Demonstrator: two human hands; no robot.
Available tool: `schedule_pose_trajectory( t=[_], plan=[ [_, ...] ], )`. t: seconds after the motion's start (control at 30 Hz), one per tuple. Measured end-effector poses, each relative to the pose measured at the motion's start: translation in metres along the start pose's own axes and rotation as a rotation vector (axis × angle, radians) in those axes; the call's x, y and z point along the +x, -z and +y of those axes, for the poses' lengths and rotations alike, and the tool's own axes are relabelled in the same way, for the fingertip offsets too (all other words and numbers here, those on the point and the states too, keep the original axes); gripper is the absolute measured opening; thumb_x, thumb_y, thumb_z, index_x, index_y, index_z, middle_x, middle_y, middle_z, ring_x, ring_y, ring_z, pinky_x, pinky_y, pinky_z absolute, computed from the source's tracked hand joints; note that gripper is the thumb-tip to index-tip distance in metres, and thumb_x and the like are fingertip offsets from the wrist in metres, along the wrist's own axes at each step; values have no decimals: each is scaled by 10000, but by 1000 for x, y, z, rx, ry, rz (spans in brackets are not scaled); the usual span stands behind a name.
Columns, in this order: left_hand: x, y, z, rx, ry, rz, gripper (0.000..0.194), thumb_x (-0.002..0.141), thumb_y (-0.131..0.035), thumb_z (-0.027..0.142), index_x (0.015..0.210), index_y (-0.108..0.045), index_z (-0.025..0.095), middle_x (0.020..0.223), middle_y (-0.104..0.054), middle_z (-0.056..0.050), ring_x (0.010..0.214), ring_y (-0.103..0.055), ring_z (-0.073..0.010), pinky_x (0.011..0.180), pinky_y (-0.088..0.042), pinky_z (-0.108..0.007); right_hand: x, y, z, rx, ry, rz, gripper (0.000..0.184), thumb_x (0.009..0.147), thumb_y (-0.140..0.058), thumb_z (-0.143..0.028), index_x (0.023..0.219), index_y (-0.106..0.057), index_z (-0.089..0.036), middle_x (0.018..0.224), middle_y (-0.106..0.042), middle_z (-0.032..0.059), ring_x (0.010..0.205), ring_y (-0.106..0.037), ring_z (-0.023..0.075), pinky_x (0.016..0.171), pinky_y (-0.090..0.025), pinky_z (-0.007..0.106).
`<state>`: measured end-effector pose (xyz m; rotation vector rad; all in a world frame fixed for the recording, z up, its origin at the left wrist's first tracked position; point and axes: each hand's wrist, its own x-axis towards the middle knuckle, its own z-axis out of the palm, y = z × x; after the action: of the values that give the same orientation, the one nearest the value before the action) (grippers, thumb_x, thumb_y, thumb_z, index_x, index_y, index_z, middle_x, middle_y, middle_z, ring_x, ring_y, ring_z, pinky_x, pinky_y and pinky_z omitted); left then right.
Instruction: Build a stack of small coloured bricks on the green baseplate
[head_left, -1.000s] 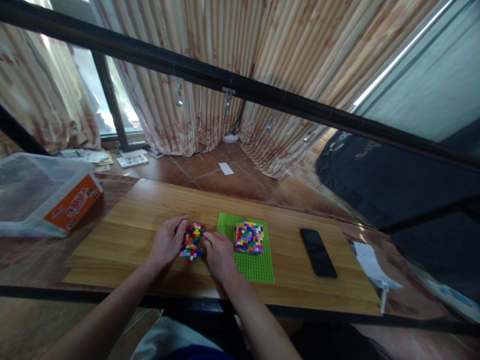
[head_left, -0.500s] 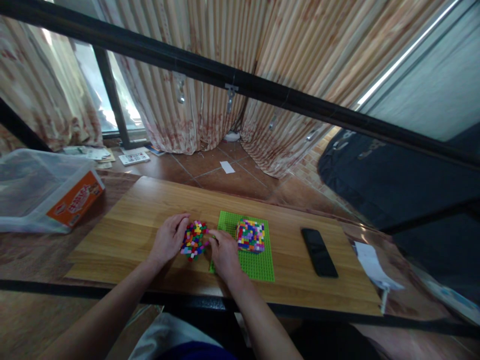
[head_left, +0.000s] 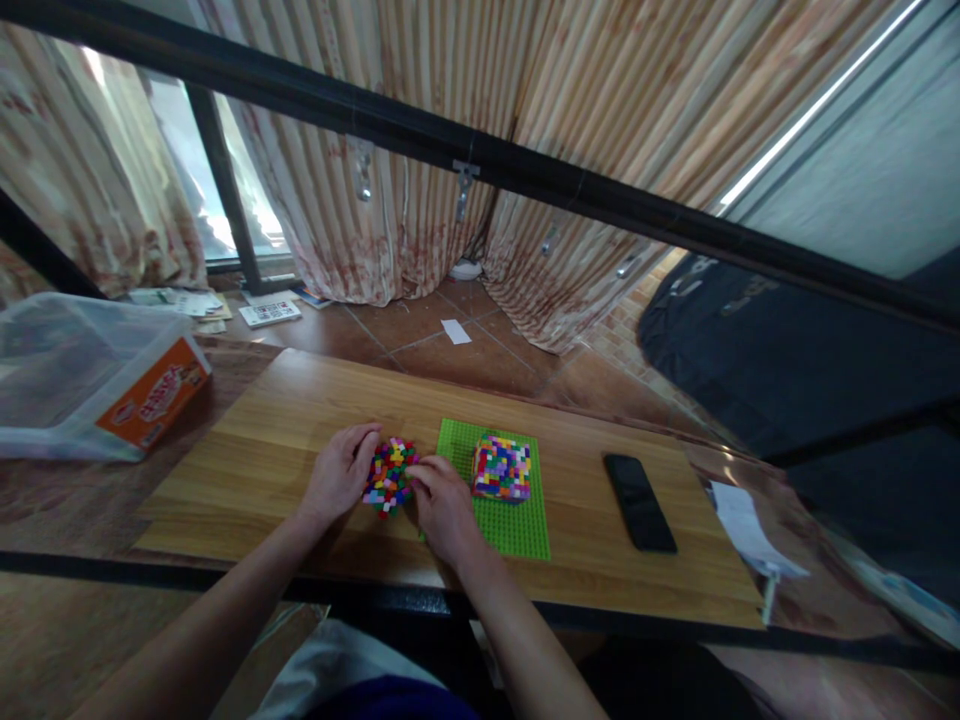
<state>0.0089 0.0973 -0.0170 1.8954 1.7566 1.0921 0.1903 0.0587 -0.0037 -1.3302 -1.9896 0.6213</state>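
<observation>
Bricks between your two hands
Your left hand (head_left: 340, 473) is half open, curved beside the loose bricks (head_left: 389, 476); your right hand (head_left: 444, 505) bends its fingers at their other side, and you cannot tell if it grips one. Right of this hand, the brick block (head_left: 502, 467) sits on the green baseplate (head_left: 512, 528).

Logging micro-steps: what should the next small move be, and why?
Probably pinch one brick from the loose pile with the right hand: its fingertips are at the pile's right edge, and the left hand sits at the opposite side, likely able to steady it. Too small to tell whether those fingertips hold a brick.
</observation>
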Motion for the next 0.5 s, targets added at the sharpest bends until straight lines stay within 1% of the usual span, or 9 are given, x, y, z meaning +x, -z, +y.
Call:
schedule_pose_trajectory(
  t=[0.07,0.23,0.37,0.5],
  plan=[
    [0,0,0,-2,1,1,473,926,-316,484,1025,-664,179,1062,-709,-94,1015,-640,-226,949,-494,-390,-4,0,-1,-21,30,-10,283,883,-524,-100,1039,-710,-246,1123,-616,63,1037,-573,161,934,-470,293],
    [0,-1,0,-6,2,5,467,921,-328,490,1026,-665,185,1064,-710,-89,1012,-639,-224,953,-491,-386,-10,1,-3,-126,117,-110,274,844,-610,-128,1048,-711,-280,1152,-593,59,1081,-529,192,933,-459,343],
    [0,-1,-1,-7,2,4,468,919,-329,494,1025,-665,186,1070,-708,-91,1013,-639,-225,950,-495,-385,-7,1,-5,-175,113,-130,240,853,-627,-177,1064,-699,-267,1156,-575,67,1076,-510,202,930,-451,353],
    [-1,-2,-2,-16,-6,8,461,920,-331,491,1035,-660,189,1071,-705,-86,1016,-638,-222,952,-494,-383,-6,0,-3,-205,110,-149,222,852,-628,-165,1051,-683,-244,1151,-570,62,1074,-504,204,936,-442,352]
  ],
)
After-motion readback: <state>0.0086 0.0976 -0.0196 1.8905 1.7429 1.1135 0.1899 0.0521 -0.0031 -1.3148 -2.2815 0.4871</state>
